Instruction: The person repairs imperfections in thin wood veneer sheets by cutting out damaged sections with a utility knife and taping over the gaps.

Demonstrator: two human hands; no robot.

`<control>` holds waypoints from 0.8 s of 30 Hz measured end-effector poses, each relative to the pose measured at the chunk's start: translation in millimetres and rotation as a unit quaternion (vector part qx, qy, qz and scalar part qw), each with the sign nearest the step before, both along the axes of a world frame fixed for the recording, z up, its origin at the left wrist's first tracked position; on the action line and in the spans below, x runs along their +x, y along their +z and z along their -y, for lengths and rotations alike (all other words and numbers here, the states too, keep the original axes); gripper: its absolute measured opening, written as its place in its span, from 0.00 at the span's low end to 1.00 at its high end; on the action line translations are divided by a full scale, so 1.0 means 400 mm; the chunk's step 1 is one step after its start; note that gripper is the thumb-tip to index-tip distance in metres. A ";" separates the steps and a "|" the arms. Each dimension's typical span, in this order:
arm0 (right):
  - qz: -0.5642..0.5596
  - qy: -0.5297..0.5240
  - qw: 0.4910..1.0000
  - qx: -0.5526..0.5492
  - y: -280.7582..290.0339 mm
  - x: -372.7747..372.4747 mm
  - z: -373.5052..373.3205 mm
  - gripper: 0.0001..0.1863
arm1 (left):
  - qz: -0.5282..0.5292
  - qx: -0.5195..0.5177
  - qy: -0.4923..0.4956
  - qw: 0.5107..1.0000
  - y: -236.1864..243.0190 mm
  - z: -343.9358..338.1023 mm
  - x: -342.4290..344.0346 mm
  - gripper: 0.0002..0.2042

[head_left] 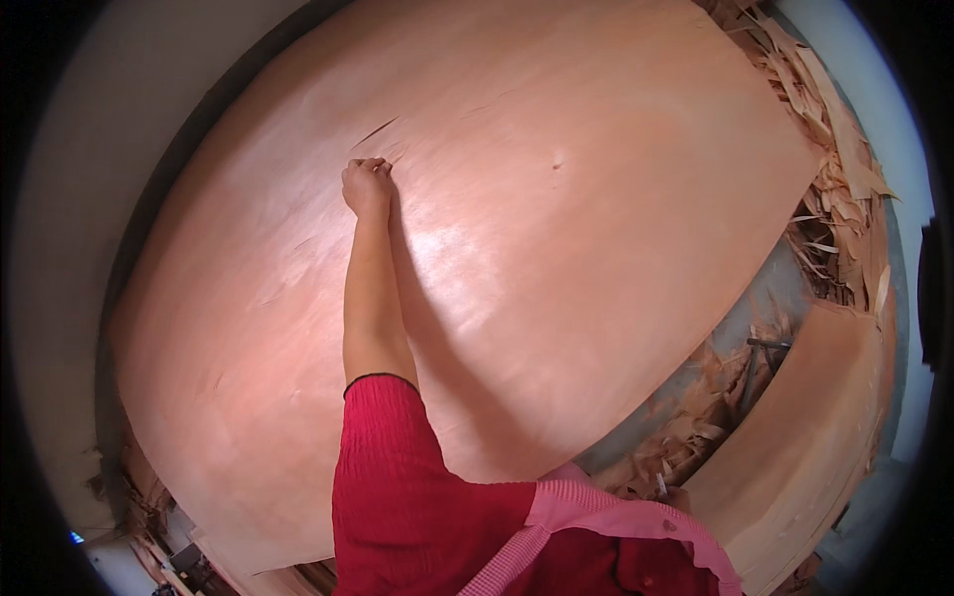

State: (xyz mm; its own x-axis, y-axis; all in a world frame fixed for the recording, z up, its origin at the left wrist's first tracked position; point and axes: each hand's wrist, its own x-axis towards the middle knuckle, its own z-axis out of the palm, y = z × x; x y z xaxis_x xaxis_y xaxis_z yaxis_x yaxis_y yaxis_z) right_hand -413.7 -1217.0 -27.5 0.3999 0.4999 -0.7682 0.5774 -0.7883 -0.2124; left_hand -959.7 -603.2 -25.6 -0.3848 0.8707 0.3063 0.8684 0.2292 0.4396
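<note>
A large sheet of pinkish wood veneer [596,268] fills most of the view, marked with slits and a small blemish. My left hand [368,179] reaches across it to a dark slit [375,132], fingers curled together on the surface just below that slit. Whatever those fingertips may grip is hidden. My right hand [676,499], low at the right beside the sheet’s edge, is mostly hidden by my pink checked apron; it holds a small pale object [661,485] too small to name.
Torn veneer scraps [835,169] pile along the right edge. A narrower pale sheet [790,432] lies at lower right, beside a dark metal piece [760,348] and more scraps. A pale wall [89,179] curves along the left, with scraps at lower left.
</note>
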 end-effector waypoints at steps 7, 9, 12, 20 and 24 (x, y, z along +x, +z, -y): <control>-0.046 -0.018 0.999 -0.015 0.061 -0.015 -0.201 0.09 | -0.019 0.028 -0.041 0.999 -0.002 -0.025 -0.031 0.06; -0.093 -0.055 0.994 -0.014 0.047 -0.002 -0.215 0.13 | 0.012 0.048 -0.029 0.998 0.002 -0.038 -0.038 0.06; -0.078 -0.020 0.996 -0.033 0.034 0.011 -0.227 0.11 | 0.104 0.063 0.021 0.992 0.004 -0.038 -0.052 0.07; -0.107 -0.136 0.985 -0.021 0.000 0.002 -0.252 0.12 | 0.099 0.021 0.019 0.995 0.019 -0.039 -0.073 0.09; -0.112 -0.119 0.986 -0.032 -0.051 0.028 -0.214 0.13 | 0.248 0.165 0.127 0.946 -0.025 -0.071 -0.123 0.08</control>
